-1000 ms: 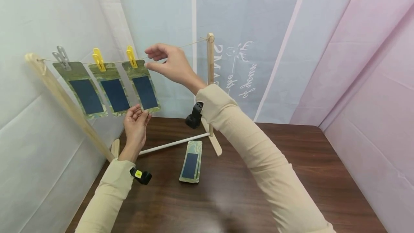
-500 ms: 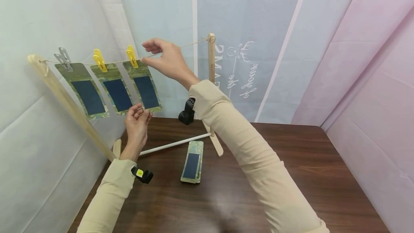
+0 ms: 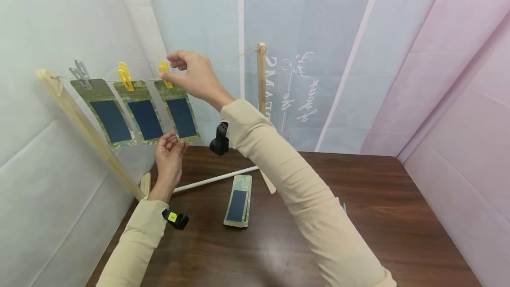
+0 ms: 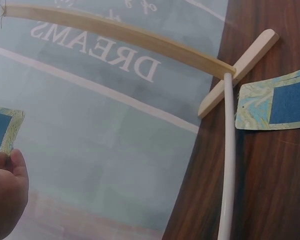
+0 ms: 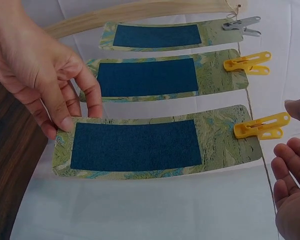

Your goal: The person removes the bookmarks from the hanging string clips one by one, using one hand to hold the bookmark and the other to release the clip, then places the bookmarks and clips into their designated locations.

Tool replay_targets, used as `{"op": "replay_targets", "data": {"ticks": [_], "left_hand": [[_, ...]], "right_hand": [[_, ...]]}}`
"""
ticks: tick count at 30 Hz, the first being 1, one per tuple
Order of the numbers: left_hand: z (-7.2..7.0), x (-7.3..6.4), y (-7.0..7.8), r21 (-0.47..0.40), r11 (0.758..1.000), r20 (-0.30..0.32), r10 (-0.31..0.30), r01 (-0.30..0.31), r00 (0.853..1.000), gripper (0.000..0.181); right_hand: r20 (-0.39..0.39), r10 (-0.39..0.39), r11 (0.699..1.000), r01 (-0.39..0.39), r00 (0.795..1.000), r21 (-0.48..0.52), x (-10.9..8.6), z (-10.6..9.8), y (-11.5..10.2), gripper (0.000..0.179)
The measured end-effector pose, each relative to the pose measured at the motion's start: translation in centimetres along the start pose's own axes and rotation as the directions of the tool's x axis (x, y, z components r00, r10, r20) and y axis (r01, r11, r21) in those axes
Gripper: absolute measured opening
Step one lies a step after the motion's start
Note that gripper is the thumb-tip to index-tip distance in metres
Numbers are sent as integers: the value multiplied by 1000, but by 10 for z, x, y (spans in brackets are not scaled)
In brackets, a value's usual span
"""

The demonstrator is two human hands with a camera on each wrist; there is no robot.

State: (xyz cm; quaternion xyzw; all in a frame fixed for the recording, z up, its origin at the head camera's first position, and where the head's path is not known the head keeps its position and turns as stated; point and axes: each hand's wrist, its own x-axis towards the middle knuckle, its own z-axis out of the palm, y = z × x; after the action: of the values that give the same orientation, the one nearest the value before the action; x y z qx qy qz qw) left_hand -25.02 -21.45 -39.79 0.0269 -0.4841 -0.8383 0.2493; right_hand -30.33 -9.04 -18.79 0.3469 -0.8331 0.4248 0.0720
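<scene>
Three green marbled cards with dark blue panels hang from a thin string. A grey clothespin [image 5: 242, 24] holds the farthest card [image 5: 155, 36], and a yellow clothespin [image 5: 247, 63] holds the middle card [image 5: 147, 77]. The nearest card [image 5: 137, 145] hangs from another yellow clothespin [image 5: 261, 126]. My left hand [image 3: 169, 158] pinches this nearest card's lower corner between thumb and fingers. Close to its clothespin, my right hand [image 3: 197, 76] has thumb and fingers spread apart; in the right wrist view a gap shows between them and the clothespin.
The string [image 5: 268, 180] runs between a left wooden post [image 3: 91, 132] and a right wooden post [image 3: 261, 79]. A white rod [image 3: 217, 178] joins the posts low down. Several similar cards lie in a stack [image 3: 237, 203] on the dark wooden table [image 3: 295, 234]. Fabric walls surround it.
My right hand has moved left along the string, so that it now partly covers the nearest card's yellow clothespin in the head view. My left hand keeps its pinch on the card's corner.
</scene>
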Motion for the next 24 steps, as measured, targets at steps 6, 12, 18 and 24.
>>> {"op": "replay_targets", "data": {"ticks": [6,12,18,24], "left_hand": [[-1,-2,-1,5,1000,7,6,-6,1000,27],[-2,-4,-1,-6,1000,11,-1,1,1000,27],[-2,-5,-1,-6,1000,21,5,-4,1000,27],[0,-5,-1,-17,1000,34,19,-18,999,27]], "right_hand": [[10,14,1000,-14,1000,-12,1,4,-1,51],[18,2,1000,-2,1000,-7,1,7,-2,48],[-9,21,998,-20,1000,67,0,10,0,42],[-55,25,991,-18,998,135,0,11,2,37]]}}
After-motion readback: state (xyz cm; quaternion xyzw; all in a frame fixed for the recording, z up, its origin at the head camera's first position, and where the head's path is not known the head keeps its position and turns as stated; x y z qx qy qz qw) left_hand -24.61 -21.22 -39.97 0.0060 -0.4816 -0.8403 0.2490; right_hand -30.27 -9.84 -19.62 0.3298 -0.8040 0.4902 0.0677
